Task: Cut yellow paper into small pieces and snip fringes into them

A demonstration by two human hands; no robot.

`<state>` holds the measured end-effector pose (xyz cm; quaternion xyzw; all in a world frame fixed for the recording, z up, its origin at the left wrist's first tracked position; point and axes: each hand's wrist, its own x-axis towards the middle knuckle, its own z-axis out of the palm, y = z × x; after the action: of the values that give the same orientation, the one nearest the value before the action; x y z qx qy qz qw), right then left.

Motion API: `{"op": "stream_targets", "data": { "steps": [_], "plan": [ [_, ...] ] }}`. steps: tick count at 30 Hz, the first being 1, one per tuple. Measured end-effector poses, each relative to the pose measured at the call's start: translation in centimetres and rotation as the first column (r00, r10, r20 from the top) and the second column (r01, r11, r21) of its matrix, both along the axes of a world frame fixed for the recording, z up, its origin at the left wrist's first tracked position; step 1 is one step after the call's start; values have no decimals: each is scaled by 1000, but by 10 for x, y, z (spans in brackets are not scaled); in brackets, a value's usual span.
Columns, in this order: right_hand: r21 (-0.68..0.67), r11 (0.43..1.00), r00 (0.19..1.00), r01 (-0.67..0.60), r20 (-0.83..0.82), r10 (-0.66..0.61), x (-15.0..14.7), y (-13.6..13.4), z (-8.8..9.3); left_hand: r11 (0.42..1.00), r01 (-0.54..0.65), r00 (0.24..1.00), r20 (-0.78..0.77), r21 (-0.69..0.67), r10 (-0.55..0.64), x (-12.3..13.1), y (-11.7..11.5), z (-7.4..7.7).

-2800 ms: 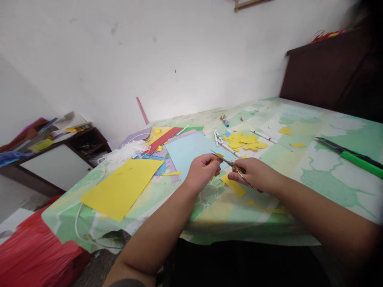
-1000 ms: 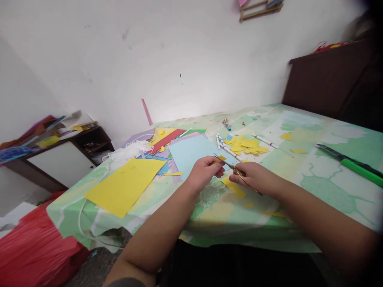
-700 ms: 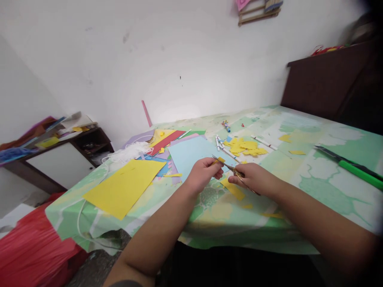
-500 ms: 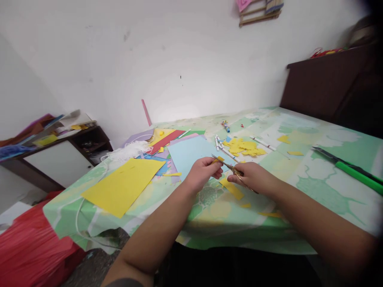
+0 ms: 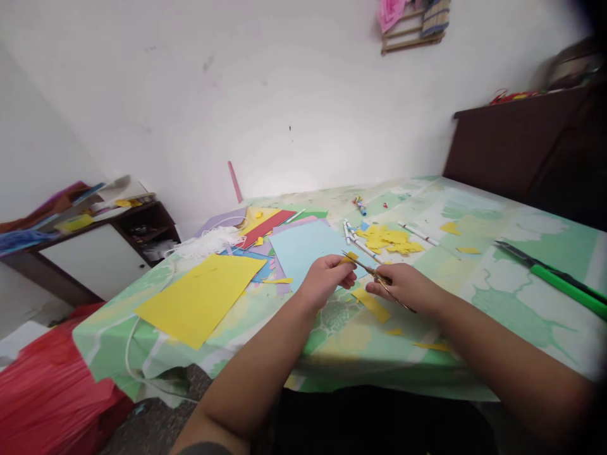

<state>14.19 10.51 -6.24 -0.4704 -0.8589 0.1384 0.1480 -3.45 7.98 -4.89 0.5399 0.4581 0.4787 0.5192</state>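
Observation:
Between the thumb and fingers of my left hand is a small piece of yellow paper. My right hand grips a pair of gold-handled scissors, whose blades point left and lie at the paper piece. Below the hands a yellow paper strip rests on the tablecloth. Beyond them is a pile of small yellow paper cutouts, with several white sticks beside it. A light blue sheet lies behind my left hand.
A large yellow sheet lies at the left, near tangled white string. At the right is a green-handled cutting tool. A red plastic bag sits by the table's left edge. A dark cabinet stands at the back right.
The whole view has shifted slightly, with things sitting a little lower and to the right. Both hands keep their hold on the paper and the scissors.

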Motion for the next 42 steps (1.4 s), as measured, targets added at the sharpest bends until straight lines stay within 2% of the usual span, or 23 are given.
{"op": "stream_targets", "data": {
  "steps": [7,16,31,42],
  "plan": [
    [-16,1000,1000,10,6,-10,-1,0,-2,997,-67,997,25,34,66,1,0,-2],
    [-43,999,999,-31,-13,30,-2,0,-4,998,-19,998,-54,56,22,3,-1,-5],
    [-41,998,999,-38,7,38,-2,-3,-2,998,-47,997,-54,34,49,8,-2,-5],
    [-16,998,999,-53,-5,53,-3,-1,-3,996,-52,992,-107,76,60,7,-3,-2]
  ]
}}
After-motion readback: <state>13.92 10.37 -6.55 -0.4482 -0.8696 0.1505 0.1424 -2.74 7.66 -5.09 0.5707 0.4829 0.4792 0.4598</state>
